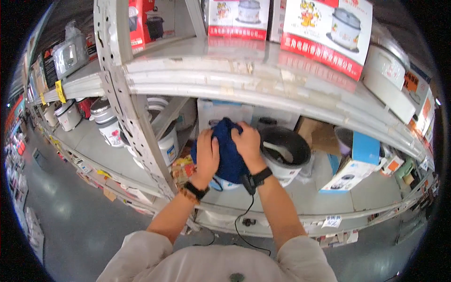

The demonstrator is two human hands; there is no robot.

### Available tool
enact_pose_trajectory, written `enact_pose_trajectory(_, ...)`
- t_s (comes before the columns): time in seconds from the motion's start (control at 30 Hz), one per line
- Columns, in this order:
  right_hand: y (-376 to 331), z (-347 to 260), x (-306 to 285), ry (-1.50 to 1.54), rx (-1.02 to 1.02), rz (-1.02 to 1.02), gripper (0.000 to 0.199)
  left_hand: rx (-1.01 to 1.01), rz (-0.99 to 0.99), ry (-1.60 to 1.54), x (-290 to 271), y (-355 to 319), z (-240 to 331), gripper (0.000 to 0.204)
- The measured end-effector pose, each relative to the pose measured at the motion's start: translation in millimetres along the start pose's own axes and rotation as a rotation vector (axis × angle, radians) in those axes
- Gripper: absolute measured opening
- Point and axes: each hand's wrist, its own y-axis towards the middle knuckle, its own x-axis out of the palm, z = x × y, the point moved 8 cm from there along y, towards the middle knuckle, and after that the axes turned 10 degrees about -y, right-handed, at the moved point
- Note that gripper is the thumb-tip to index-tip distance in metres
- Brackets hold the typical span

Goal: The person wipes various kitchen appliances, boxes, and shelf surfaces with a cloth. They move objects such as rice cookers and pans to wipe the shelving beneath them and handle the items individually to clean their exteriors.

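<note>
The cloth (228, 164) is dark blue, matt and bunched at its top edge. It lies over a white item (229, 185) on the lower shelf (300, 203), left of an open cooker (283, 175). Left hand (206, 156) and right hand (248, 144) rest on the cloth, slightly apart; finger grip cannot be determined.

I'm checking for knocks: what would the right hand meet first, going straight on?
The right hand would meet the blue cloth it touches; beyond, probably the white box, though depth is unclear.

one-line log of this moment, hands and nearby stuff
left hand: on crumpled dark blue cloth | right hand: on same cloth | right of cloth: white round cooker, black inner pot, pale scoop inside
</note>
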Motion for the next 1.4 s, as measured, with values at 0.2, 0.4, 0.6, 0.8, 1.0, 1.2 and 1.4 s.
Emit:
enact_pose_trajectory(0.2,-74.5,-5.4,-31.3,0.421,-0.180,0.397,0.041,0.220,-0.116,-0.066,-3.9,-54.1,63.1,0.035)
enact_pose_trajectory(0.4,-81.5,-5.8,-10.3,0.178,-0.100,0.071,0.051,0.183,-0.297,0.040,12.1,-47.6,51.1,0.049)
enact_pose_trajectory(0.6,-44.3,10.1,10.8,0.042,0.052,0.153,0.045,-0.086,0.017,0.057,4.4,-9.5,-17.1,0.052)
enact_pose_trajectory(0.8,-116.6,-49.1,-7.0,-0.165,-0.275,0.188,0.048,0.007,-0.059,0.053,5.7,-73.4,-3.2,0.059)
enact_pose_trajectory(1.0,-182.8,-62.1,29.5,0.016,-0.470,-0.092,0.049,-0.429,-0.064,-0.429,-12.4,-180.1,-55.9,0.038)
enact_pose_trajectory(1.2,-199.5,25.0,0.6,0.523,0.366,0.011,0.018,-0.497,0.293,-0.086,-104.8,-129.8,-29.8,0.042)
enact_pose_trajectory(1.4,-147.0,52.0,-71.3,0.751,0.433,0.506,0.038,-0.384,0.181,-0.469,-82.1,-22.7,-19.2,0.053)
